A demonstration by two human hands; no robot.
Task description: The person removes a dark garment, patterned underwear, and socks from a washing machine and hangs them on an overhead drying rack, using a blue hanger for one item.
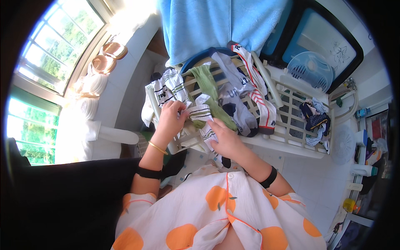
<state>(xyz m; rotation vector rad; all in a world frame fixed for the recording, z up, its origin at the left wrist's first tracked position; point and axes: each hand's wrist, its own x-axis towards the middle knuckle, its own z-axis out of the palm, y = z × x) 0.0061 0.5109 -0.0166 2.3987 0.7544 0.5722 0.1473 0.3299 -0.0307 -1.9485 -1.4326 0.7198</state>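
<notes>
White socks with dark and green stripes lie between my hands over the near left part of a slatted plastic rack. My left hand pinches the left edge of this sock fabric with thumb and fingertips. My right hand rests on the fabric's right side, fingers bent, thumb at the striped part hanging down. Beside them a green sock, a grey sock with dark lettering and a white sock with red lines are draped across the rack. More black-striped white socks hang at its left.
A light blue towel hangs behind the rack. To the right, a small pile of dark and pale cloth lies on a plastic grid, near a clear blue strainer lid. Bowls line the windowsill at left.
</notes>
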